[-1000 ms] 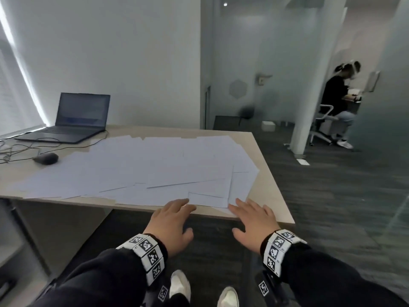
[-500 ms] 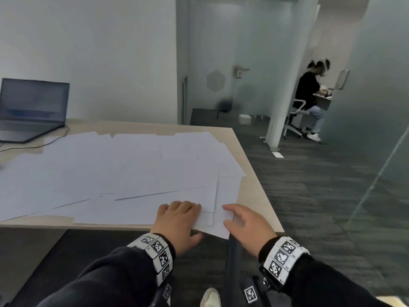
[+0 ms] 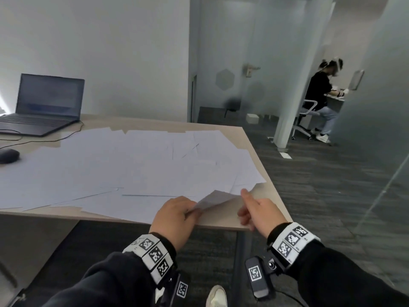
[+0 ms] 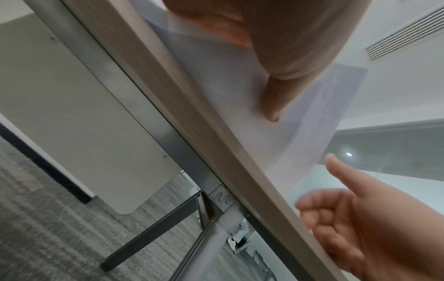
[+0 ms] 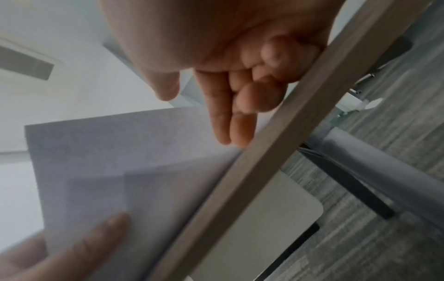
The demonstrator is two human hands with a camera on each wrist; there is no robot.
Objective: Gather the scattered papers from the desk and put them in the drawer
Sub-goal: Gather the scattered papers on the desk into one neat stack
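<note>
Several white papers (image 3: 124, 169) lie spread and overlapping across the light wooden desk (image 3: 269, 196). At the front right corner my left hand (image 3: 177, 213) pinches the near corner of one sheet (image 3: 218, 197) and lifts it off the pile. The left wrist view shows my thumb (image 4: 271, 102) pressed on that raised sheet (image 4: 240, 81) above the desk edge (image 4: 216, 150). My right hand (image 3: 259, 209) is just right of it, index finger straight and touching the sheet's edge, the outer fingers curled. In the right wrist view the sheet (image 5: 115, 152) hangs beside my fingers (image 5: 225, 121). No drawer is in view.
An open laptop (image 3: 44, 105) and a dark mouse (image 3: 8, 155) with a cable sit at the desk's far left. Right of the desk is grey carpet, a white pillar (image 3: 294, 85) and a glass partition (image 3: 376, 129). A person (image 3: 321, 89) sits at another desk beyond.
My left hand went from lying flat on the papers to pinching a sheet's corner and lifting it. My right hand shifted to the sheet's right edge with the index finger out.
</note>
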